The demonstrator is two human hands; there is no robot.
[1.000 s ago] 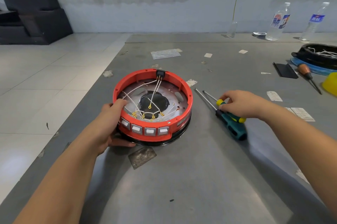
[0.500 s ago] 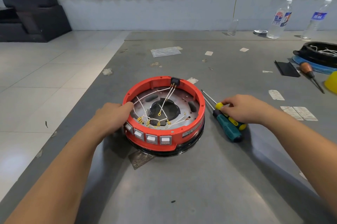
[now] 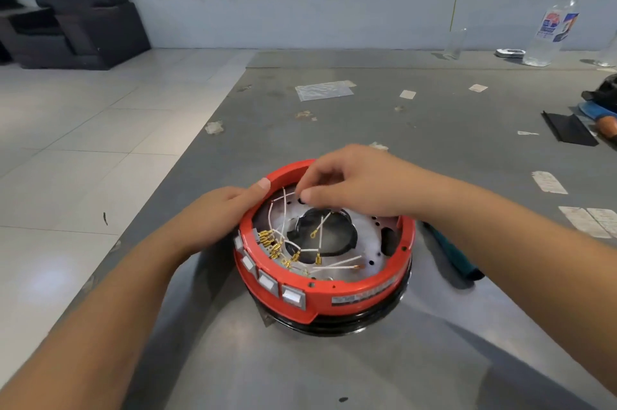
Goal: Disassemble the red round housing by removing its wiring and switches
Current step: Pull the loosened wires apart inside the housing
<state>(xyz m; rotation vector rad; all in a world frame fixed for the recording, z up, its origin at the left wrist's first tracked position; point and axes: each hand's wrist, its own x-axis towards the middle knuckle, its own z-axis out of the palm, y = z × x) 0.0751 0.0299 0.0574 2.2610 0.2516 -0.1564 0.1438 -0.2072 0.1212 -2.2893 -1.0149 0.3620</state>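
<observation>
We are observing the red round plastic housing [image 3: 354, 289] sitting on its black base ring on the grey metal worktable [image 3: 334, 369], just in front of the person. The left hand [image 3: 217, 212] is bracing the housing's outer wall, fingers curled against the rim and thumb lying along its top edge. The right hand [image 3: 350, 185] is reaching in over the far rim, its fingertips appearing to pinch one of the thin white wires [image 3: 283, 219]; the exact contact is partly hidden. We are judging the wiring-removal step to be just beginning: the brass spade terminals [image 3: 272, 242] are still crowding behind the four white rocker switches [image 3: 267, 282], which are all seated in the wall. The next move is calling for a steady pull along the wire while the left hand is resisting. Compared with half a second ago, the right hand has left the teal-handled screwdriver [image 3: 457, 259], now lying beside the housing.
</observation>
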